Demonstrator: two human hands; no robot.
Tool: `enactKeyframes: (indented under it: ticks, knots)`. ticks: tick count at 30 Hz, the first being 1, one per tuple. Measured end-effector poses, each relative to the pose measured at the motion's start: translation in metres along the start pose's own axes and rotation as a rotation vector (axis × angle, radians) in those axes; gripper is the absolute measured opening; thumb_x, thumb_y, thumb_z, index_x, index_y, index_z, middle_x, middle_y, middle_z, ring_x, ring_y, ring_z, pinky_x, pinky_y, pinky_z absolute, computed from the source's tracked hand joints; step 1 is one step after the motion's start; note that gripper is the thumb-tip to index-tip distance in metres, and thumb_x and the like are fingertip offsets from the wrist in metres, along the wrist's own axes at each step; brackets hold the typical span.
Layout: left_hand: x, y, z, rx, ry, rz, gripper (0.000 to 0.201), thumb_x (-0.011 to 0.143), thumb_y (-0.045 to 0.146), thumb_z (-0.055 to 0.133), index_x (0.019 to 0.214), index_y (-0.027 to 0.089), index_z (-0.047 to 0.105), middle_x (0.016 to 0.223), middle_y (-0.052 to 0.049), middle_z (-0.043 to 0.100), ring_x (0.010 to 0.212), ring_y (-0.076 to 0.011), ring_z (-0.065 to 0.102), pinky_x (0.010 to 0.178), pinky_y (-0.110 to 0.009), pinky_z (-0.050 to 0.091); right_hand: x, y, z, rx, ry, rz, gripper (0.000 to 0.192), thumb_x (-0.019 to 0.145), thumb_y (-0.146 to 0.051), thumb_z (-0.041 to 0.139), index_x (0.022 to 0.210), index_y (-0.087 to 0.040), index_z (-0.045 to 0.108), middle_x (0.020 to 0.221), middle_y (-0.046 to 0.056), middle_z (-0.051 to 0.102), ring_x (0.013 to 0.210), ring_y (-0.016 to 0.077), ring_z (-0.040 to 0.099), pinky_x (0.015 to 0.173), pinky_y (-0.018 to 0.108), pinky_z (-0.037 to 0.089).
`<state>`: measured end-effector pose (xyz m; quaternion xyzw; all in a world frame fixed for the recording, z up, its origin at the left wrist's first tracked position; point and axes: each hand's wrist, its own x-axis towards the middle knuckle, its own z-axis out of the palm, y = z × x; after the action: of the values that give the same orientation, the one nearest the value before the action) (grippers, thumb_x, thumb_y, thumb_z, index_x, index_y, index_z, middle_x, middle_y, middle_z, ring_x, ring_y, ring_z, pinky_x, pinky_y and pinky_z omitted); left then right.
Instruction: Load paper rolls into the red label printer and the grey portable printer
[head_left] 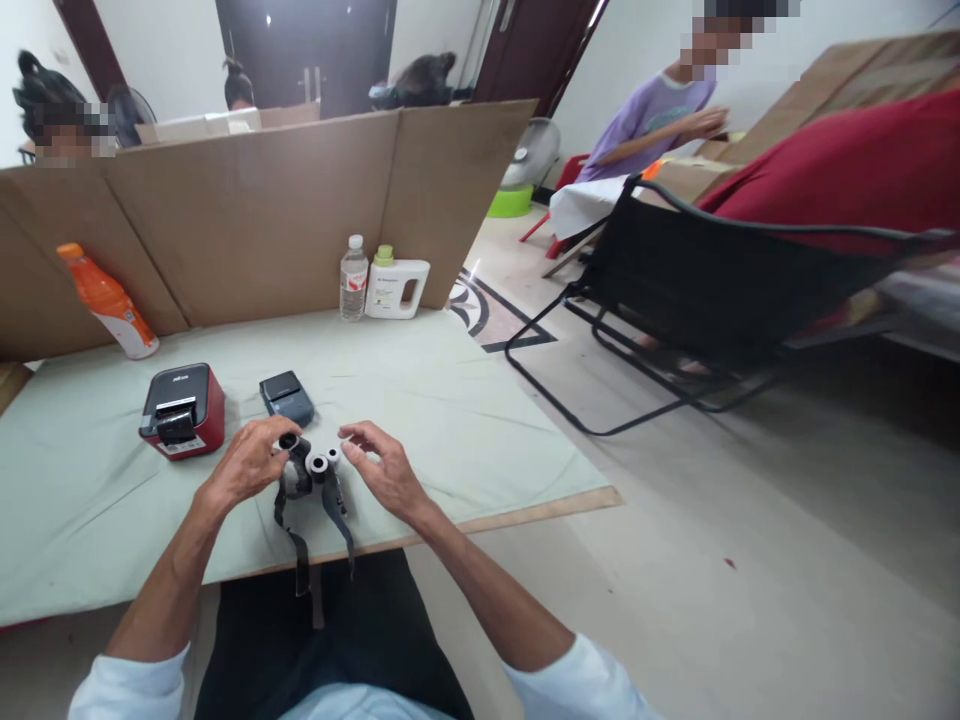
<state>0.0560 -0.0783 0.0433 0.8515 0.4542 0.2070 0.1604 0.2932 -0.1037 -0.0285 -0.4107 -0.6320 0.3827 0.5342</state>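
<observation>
A small cluster of rolls lies at the table's front, between my hands. My left hand (259, 455) has thumb and forefinger closed on a dark, round-ended roll (289, 441) at the cluster's left side. Beside that roll stand small white rolls (319, 464) with dark centres. Two dark straps or strips (336, 510) trail from the cluster toward the table's front edge, and one hangs over it. My right hand (381, 468) is just right of the white rolls, fingers apart, holding nothing. Fine detail of the cluster is too small to make out.
Behind my hands sit a red-and-black label printer (206, 415) and a small dark device (289, 395). An orange bottle (109, 300), a clear bottle (353, 282) and a white jug (386, 290) stand by the cardboard screen (285, 210). A black folding chair (697, 270) and people are nearby.
</observation>
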Motion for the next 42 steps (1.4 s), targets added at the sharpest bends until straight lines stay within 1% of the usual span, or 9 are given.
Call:
enactKeyframes:
  ticks: [4,8,12,16,23,29,33,38,42]
  knots:
    - [0.018,-0.005,-0.005,-0.105,0.136,0.005,0.038,0.072,0.006,0.057,0.104,0.02,0.074,0.106,-0.005,0.078,0.099,-0.0217,0.073,0.095,-0.034,0.057,0.043,0.008,0.006,0.258,-0.102,0.22,0.042,0.089,-0.05,0.072,0.118,-0.02,0.07,0.113,0.01,0.076,0.094,0.0207,0.071,0.077,0.033,0.058]
    - [0.035,-0.007,-0.004,-0.205,0.215,-0.005,0.033,0.072,0.01,0.058,0.101,0.019,0.074,0.099,-0.004,0.078,0.093,-0.0202,0.073,0.09,-0.033,0.058,0.073,0.015,0.015,0.514,-0.222,0.366,0.048,0.081,-0.054,0.081,0.111,-0.018,0.072,0.095,0.006,0.075,0.08,0.0178,0.071,0.069,0.028,0.056]
    - [0.04,-0.005,-0.005,-0.217,0.271,-0.018,0.035,0.072,0.008,0.057,0.1,0.019,0.074,0.096,-0.004,0.076,0.09,-0.0191,0.071,0.089,-0.032,0.058,0.078,0.012,0.023,0.717,-0.248,0.442,0.054,0.072,-0.054,0.089,0.107,-0.017,0.072,0.085,0.002,0.074,0.067,0.0123,0.066,0.067,0.026,0.054]
    - [0.036,0.009,-0.008,-0.202,0.297,0.065,0.031,0.073,0.007,0.057,0.097,0.018,0.073,0.096,-0.005,0.074,0.09,-0.0192,0.069,0.087,-0.033,0.057,0.074,0.004,0.029,0.832,-0.307,0.469,0.052,0.071,-0.056,0.09,0.099,-0.016,0.073,0.084,0.004,0.074,0.07,0.015,0.067,0.065,0.027,0.055]
    - [0.032,0.03,-0.03,-0.475,0.115,0.06,0.034,0.079,0.019,0.068,0.113,0.018,0.072,0.115,-0.01,0.072,0.101,-0.0217,0.069,0.087,-0.035,0.059,0.072,-0.013,0.024,0.909,-0.337,0.472,0.047,0.071,-0.054,0.091,0.095,-0.018,0.073,0.081,0.001,0.072,0.068,0.0129,0.063,0.066,0.025,0.056]
    - [0.034,0.024,-0.05,-0.63,-0.126,-0.007,0.023,0.081,0.033,0.075,0.097,0.017,0.07,0.128,-0.014,0.071,0.088,-0.0197,0.069,0.072,-0.032,0.058,0.07,-0.026,0.018,0.842,-0.455,0.416,0.058,0.06,-0.06,0.096,0.087,-0.014,0.073,0.074,0.001,0.07,0.06,0.011,0.06,0.056,0.022,0.051]
    - [0.034,0.027,-0.052,-0.627,-0.086,0.005,0.025,0.081,0.037,0.077,0.096,0.018,0.07,0.119,-0.013,0.074,0.096,-0.0232,0.07,0.078,-0.035,0.058,0.071,-0.027,0.019,0.828,-0.422,0.417,0.056,0.06,-0.059,0.095,0.085,-0.014,0.072,0.072,0.001,0.069,0.059,0.0106,0.06,0.056,0.021,0.051]
    - [0.041,-0.002,-0.041,-0.489,0.083,-0.01,0.031,0.086,0.039,0.069,0.11,0.019,0.074,0.122,-0.012,0.073,0.112,-0.0261,0.068,0.093,-0.038,0.057,0.077,-0.012,0.017,0.849,-0.32,0.466,0.041,0.074,-0.052,0.09,0.087,-0.017,0.071,0.075,0.002,0.072,0.063,0.013,0.063,0.061,0.025,0.057]
    - [0.056,-0.052,-0.02,-0.109,0.201,-0.249,0.037,0.079,0.028,0.068,0.114,0.019,0.074,0.11,-0.01,0.075,0.105,-0.0278,0.07,0.097,-0.044,0.057,0.084,0.005,0.016,0.91,-0.324,0.517,0.038,0.079,-0.049,0.087,0.089,-0.016,0.072,0.076,0.002,0.072,0.063,0.0122,0.064,0.063,0.023,0.059]
